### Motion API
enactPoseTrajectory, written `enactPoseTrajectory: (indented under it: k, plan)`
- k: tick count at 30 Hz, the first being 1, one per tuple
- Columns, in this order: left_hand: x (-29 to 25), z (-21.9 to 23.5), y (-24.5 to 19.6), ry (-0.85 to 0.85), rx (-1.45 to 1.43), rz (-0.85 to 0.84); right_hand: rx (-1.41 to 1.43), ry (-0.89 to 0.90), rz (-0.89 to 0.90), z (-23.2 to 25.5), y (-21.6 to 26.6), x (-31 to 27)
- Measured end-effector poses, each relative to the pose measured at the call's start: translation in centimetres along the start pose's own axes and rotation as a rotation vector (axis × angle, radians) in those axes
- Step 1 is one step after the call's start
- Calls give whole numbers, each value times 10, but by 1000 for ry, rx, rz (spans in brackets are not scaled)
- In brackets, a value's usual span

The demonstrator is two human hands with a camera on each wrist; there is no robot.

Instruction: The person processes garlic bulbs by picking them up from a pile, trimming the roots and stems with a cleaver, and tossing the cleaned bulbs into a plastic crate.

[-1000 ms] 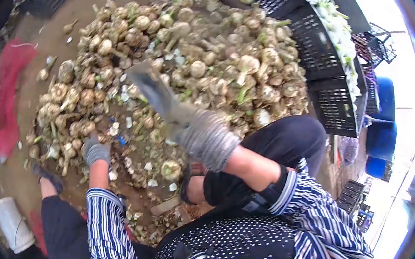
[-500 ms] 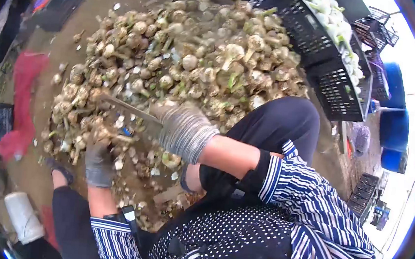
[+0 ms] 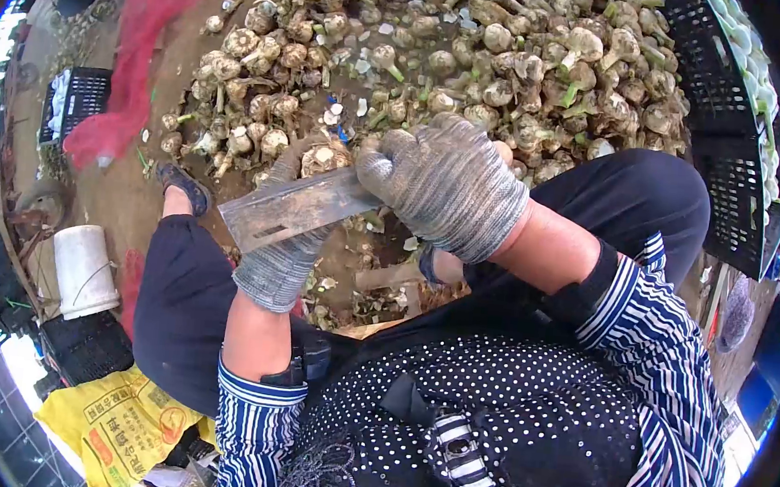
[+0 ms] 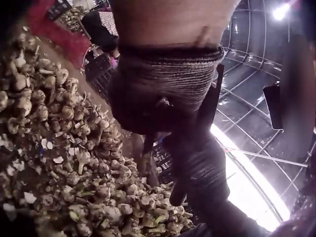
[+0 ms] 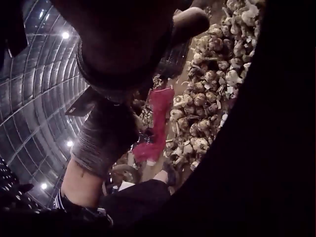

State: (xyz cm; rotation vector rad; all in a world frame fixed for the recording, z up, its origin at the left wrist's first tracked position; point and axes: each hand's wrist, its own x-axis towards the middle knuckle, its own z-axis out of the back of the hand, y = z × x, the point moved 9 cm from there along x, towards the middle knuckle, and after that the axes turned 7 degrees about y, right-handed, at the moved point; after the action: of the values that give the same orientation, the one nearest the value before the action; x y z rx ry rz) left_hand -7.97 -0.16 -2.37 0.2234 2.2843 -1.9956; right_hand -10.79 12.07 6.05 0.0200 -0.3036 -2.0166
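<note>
In the head view the gloved right hand [image 3: 451, 184] grips a wide flat blade [image 3: 296, 206], which lies across the gloved left hand [image 3: 282, 262]. The left hand holds a garlic bulb [image 3: 325, 157] just beyond the blade's upper edge; its fingers are partly hidden under the blade. A big heap of untrimmed garlic [image 3: 506, 77] lies on the ground past both hands. In the left wrist view the left glove [image 4: 163, 89] is dark, with the right glove [image 4: 200, 168] below it. The right wrist view shows the left glove [image 5: 106, 138] beside part of the blade [image 5: 81, 102].
Black crates, one [image 3: 729, 190] at the right with pale trimmed bulbs [image 3: 748, 71], border the heap. Red netting [image 3: 137, 64] and a small crate [image 3: 76, 105] lie at the left. Nearer are a white bucket [image 3: 86, 271] and a yellow sack [image 3: 119, 428]. Bent knees flank the hands.
The left hand has come up from the heap with a bulb, and the right hand has brought the blade over to it. The head view has shifted, showing the yellow sack.
</note>
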Motion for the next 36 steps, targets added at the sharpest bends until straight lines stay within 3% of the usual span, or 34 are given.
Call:
enactPoseTrajectory:
  k: [2, 5, 8, 10, 11, 12, 13, 14, 16, 17, 19, 22, 24, 25, 27, 28, 29, 30, 32, 33, 34, 36]
  plan:
    - [-3, 1, -2, -34, -19, 4, -28, 57, -20, -4, -2, 0]
    - [-12, 4, -5, -137, -58, 33, 18, 7, 13, 0, -6, 2]
    - [-18, 1, -34, -230, -93, 30, 3, -3, -4, -14, -21, 10]
    - [-18, -4, -60, -163, 445, 231, 65, 237, -241, -50, -58, 14]
    - [-27, 3, -60, -181, 283, 102, 95, 291, -373, -64, -81, 10]
    - [-29, 11, -62, -191, 290, 96, 133, 345, -500, -66, -94, 6]
    - [-31, 19, -65, -209, 277, 81, 181, 172, -474, -50, -88, 6]
    - [-33, 26, -64, -220, 259, 73, 185, 175, -453, -53, -78, 9]
    - [-31, 38, -47, -247, 280, 78, 361, 275, -573, -47, -66, 8]
    - [-34, 41, -40, -298, 120, 34, 480, 172, -515, -38, -52, 7]
    - [-41, 44, -29, -381, -113, 26, 503, 150, -462, -37, -39, 9]
    - [-38, 45, -18, -431, -90, 59, 601, 132, -431, -31, -24, 22]
    - [-36, 31, -13, -417, -208, 77, 552, 10, -336, -23, -13, 27]
    - [-35, 28, -17, -451, -211, 37, 524, 204, -402, -40, -16, 26]
    - [-27, 20, -43, -481, -339, -137, 487, 297, -421, -108, -34, 8]
    - [-23, 26, -47, -474, -331, -149, 451, 394, -429, -114, -35, 11]
    - [-25, 39, -41, -487, -349, -138, 322, 380, -358, -104, -33, 4]
    - [-31, 56, -31, -507, -368, -113, 335, 387, -355, -88, -33, 10]
    - [-26, 92, -1, -460, -413, 14, 305, 444, -641, -77, -59, 7]
    - [-27, 105, 15, -538, -504, 95, 542, 98, -647, -51, -66, -8]
    - [-27, 121, 31, -618, -595, 174, 516, 3, -529, -41, -67, -5]
    - [-20, 184, 84, -679, -158, 513, 763, -6, -720, -48, -84, -17]
